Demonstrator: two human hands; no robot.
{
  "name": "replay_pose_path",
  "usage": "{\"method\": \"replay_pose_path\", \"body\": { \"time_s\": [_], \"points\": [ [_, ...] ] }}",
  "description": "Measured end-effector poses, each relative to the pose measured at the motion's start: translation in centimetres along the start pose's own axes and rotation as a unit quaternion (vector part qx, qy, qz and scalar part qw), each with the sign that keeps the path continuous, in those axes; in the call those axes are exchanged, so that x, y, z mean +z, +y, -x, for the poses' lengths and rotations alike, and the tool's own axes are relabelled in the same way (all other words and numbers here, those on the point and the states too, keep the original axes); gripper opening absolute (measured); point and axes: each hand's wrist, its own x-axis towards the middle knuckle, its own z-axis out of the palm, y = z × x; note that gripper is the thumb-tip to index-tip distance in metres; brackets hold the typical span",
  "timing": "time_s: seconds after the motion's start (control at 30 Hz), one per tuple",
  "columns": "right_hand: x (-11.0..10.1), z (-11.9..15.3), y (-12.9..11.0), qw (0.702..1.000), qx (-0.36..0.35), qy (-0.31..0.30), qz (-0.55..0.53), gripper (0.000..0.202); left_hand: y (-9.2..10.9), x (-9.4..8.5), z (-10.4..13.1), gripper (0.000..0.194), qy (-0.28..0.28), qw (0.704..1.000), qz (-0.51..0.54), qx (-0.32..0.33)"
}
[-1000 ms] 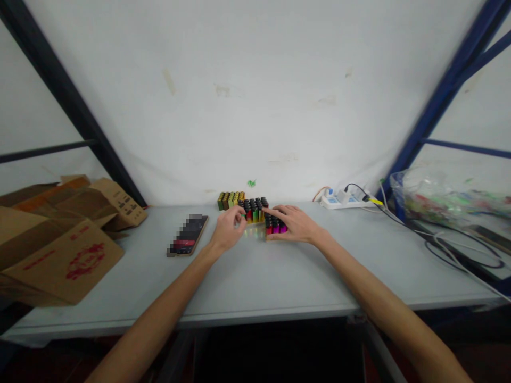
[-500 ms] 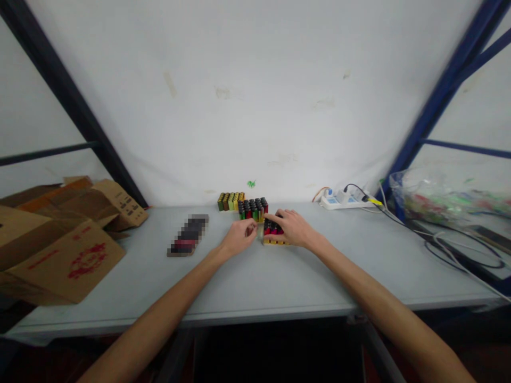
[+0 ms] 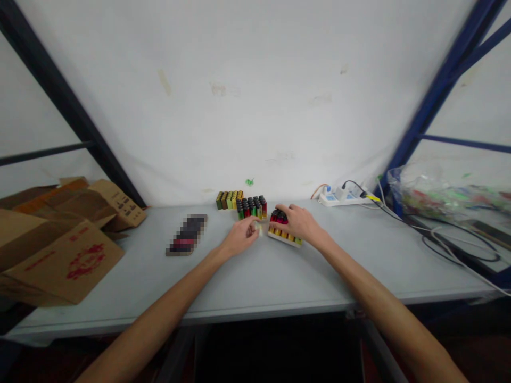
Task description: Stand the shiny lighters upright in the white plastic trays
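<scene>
- Your right hand [image 3: 298,221] grips the tubes [image 3: 278,216] in their tray [image 3: 282,236]; your left hand [image 3: 241,235] half-curls, contents unclear.
- At the tray's 10 o'clock, the black-topped set [image 3: 251,208] partly blocks the yellow set [image 3: 229,200].
- Phone [image 3: 187,234]: left hand's 9 o'clock.

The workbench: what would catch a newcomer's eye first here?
Probably the bright cluster of small black-topped cylinders at the middle of the workbench, near the wall. Just right of it, the right hand is at a tilted tray of similar pieces. Far left, a big open cardboard box with red print stands out too.
</scene>
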Motion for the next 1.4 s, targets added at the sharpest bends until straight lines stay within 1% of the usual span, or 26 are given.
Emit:
{"method": "replay_pose_path", "body": {
  "time_s": [0.13,0.2,0.27,0.37,0.43,0.57,0.67,0.73,0.9,1.0,1.17,1.4],
  "points": [
    [-0.4,-0.6,0.8,0.998,0.063,-0.016,-0.009,0.083,0.4,0.7,0.4,0.045,-0.005,1.0,-0.01,0.025],
    [-0.5,-1.1,1.2,0.996,0.087,-0.027,-0.018,0.084,0.9,1.0,0.5,0.053,-0.034,0.998,-0.016,0.047],
    [-0.5,-1.6,1.7,0.994,0.102,-0.039,-0.033,0.085,1.5,1.2,0.5,0.066,-0.072,0.995,-0.021,0.06],
    [-0.2,-2.5,2.8,0.991,0.113,-0.052,-0.057,0.087,2.3,1.7,0.3,0.091,-0.105,0.993,-0.025,0.048],
    [0.0,-3.1,3.7,0.989,0.114,-0.057,-0.073,0.087,2.6,2.3,0.0,0.104,-0.101,0.994,-0.019,0.04],
    [0.3,-3.9,5.1,0.988,0.108,-0.059,-0.092,0.083,3.2,4.0,-0.4,0.112,-0.078,0.997,-0.008,0.025],
    [0.3,-4.1,5.5,0.988,0.103,-0.063,-0.092,0.083,3.8,5.4,-0.7,0.12,-0.09,0.996,0.002,0.019],
    [0.3,-4.1,5.6,0.987,0.114,-0.071,-0.092,0.083,4.2,6.2,-0.8,0.124,-0.09,0.996,0.015,0.015],
    [0.9,-3.9,5.7,0.973,0.164,-0.096,-0.132,0.078,5.0,7.6,-1.4,0.126,-0.064,0.996,0.055,-0.024],
    [1.4,-3.8,5.6,0.967,0.181,-0.102,-0.149,0.079,5.0,7.8,-1.7,0.121,-0.042,0.997,0.052,-0.024],
    [2.1,-3.6,4.6,0.967,0.187,-0.098,-0.146,0.075,4.8,6.9,-1.7,0.106,-0.006,0.999,0.032,-0.011],
    [2.1,-3.4,2.9,0.968,0.181,-0.094,-0.147,0.082,4.6,5.2,-0.8,0.101,-0.004,1.0,0.014,-0.002]
  ]
}}
